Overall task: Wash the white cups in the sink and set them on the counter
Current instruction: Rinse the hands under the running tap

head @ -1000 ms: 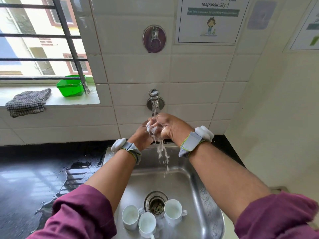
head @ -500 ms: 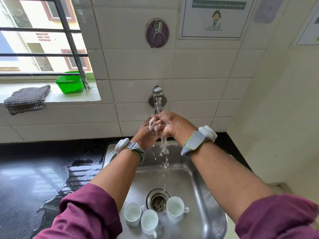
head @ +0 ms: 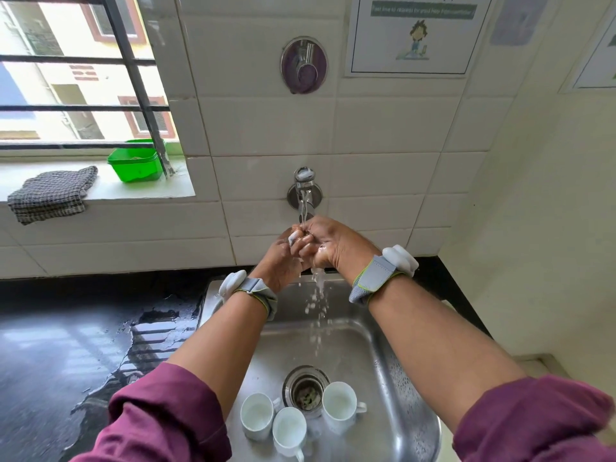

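Three white cups stand upright in the steel sink [head: 411, 401] near the drain: a left cup [head: 256, 415], a middle cup [head: 288, 432] and a right cup [head: 338, 405]. My left hand [head: 278, 261] and my right hand [head: 328, 243] are pressed together directly under the running tap [head: 304, 186], well above the cups. The fingers of both hands curl into each other, with a small white patch that looks like foam between them. Water falls from my hands into the basin. Neither hand touches a cup.
A wet black counter [head: 50, 361] lies left of the sink, with a puddle by the rim. On the window ledge sit a green tub [head: 135, 163] and a folded checked cloth [head: 50, 195]. The open drain [head: 305, 393] is between the cups. A wall closes off the right side.
My hands stay clasped under the stream and have shifted slightly against each other. The cups have not moved. The view has tilted a little downward.
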The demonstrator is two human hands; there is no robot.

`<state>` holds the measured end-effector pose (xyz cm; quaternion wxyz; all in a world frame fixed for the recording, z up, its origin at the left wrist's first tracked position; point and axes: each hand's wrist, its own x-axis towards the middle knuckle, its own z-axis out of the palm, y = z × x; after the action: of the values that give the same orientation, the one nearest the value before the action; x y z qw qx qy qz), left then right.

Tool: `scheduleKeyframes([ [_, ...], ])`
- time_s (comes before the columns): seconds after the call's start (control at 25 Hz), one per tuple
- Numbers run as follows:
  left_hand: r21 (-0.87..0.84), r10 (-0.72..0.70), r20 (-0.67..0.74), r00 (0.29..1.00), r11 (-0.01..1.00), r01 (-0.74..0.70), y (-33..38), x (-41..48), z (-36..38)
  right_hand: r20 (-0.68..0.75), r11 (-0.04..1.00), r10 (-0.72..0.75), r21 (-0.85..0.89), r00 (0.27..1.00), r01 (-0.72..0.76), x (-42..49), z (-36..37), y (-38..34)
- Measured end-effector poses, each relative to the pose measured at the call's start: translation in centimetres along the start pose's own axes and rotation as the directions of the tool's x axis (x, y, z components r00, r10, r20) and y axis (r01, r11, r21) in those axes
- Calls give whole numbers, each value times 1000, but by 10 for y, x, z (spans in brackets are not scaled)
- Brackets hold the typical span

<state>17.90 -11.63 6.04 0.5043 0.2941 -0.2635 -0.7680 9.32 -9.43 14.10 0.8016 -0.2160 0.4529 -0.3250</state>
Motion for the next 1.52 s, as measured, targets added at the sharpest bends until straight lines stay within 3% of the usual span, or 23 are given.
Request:
scheduleKeyframes([
  [0.12,-54,-30,-148,989,998,22,-2,-1,-2,-5,999,23,-24,1000,-23,7,-3,3],
  [0.24,-128,-114,-288,951,989,80,-9,-6,-5,-95,973,-22,-233,995,-1,12,-3,9],
  [0.36,-105,-182,-372,910,983,154,-17,-5,-2,-270,777,-228,-630,936,8,17,-5,15],
  [0.48,-104,-204,-339,918,978,179,-24,-8,-1,-261,585,-315,-810,913,-30,17,-6,15],
  [0.68,-135,-245,-335,910,968,211,-32,-17,3,-118,440,-351,-897,929,53,3,-6,6],
  [0.84,-39,-161,-445,881,986,160,-34,-15,1,-47,325,-379,-942,924,85,-8,-6,5],
  [1.0,185,-61,-552,831,963,194,-33,-16,-1,-52,373,-384,-922,922,103,-9,-9,17],
  [1.16,233,13,-568,823,962,146,-30,-18,-4,-25,327,-405,-937,914,119,-2,-19,32],
  [1.36,98,-151,-391,908,974,205,-26,-22,-6,62,284,-372,-942,926,177,5,-32,47],
  [1.52,69,-232,-414,880,956,284,-35,-27,-14,55,136,-284,-986,957,97,13,-58,68],
])
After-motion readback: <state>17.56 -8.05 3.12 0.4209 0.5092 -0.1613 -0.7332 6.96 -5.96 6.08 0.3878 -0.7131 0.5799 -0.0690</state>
